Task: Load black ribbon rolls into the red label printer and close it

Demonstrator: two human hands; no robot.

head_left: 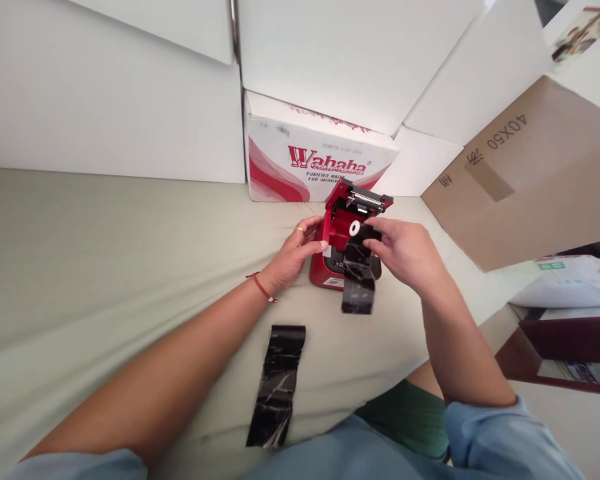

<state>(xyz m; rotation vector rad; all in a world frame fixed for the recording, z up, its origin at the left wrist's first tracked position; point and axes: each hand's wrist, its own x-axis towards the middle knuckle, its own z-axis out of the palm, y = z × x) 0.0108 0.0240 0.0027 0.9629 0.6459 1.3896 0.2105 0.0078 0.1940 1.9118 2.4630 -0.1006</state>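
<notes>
A small red label printer (317, 270) stands on the pale cloth with its lid (365, 198) raised. My left hand (300, 250) grips the printer's left wall, thumb on the near edge and fingers behind. Between the thumb and fingers of my right hand (397, 247) is a roll of black film (356, 257), pinched just over the printer's open bay. The roll's white core (355, 229) faces left, and a loose length hangs down past the printer's front. A separate black film strip (279, 383) with pale streaks lies on the cloth nearer my body.
Behind the printer stands a white and red Wahaba carton (280, 160), against white panels (330, 53). A brown cardboard box (525, 167) leans at the right. Beyond it are a white plastic bag (570, 283) and a dark red shelf (575, 343). Pale green cloth (105, 267) covers the surface.
</notes>
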